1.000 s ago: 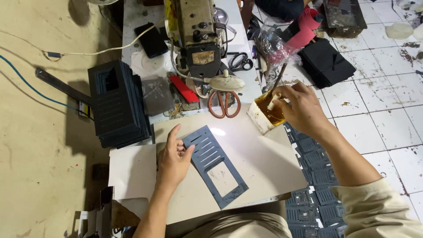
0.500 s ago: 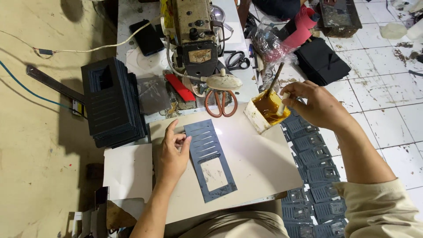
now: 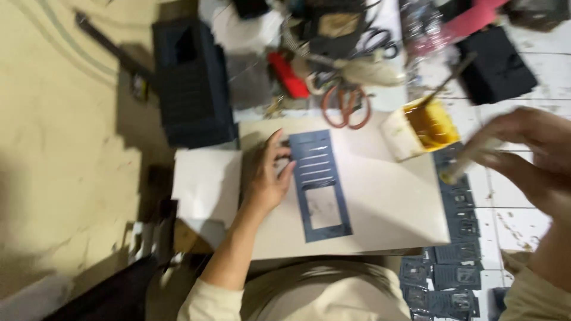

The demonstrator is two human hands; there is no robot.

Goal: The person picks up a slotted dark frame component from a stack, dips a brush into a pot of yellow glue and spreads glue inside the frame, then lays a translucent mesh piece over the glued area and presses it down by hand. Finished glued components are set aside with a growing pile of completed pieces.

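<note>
Lifted away from the yellow glue pot (image 3: 429,126), the right hand (image 3: 529,157) now hangs blurred beyond the desk's right edge, its grip clenched on a pale brush handle (image 3: 470,159) whose tip looks wet with glue; half a second ago it was dipping at the pot. Left hand (image 3: 267,175) stays flat, fingers spread, grasping nothing, pressing the left edge of the dark blue slotted panel (image 3: 319,181) on the cream board (image 3: 386,202) covering the desk (image 3: 205,184). That panel looks thin, light and floppy, easily creased around its slits and window; best pinned flat or lifted by its solid border. Orange-handled scissors (image 3: 347,104) lie beyond; similar dark pieces (image 3: 452,273) stack on the tiled floor.
</note>
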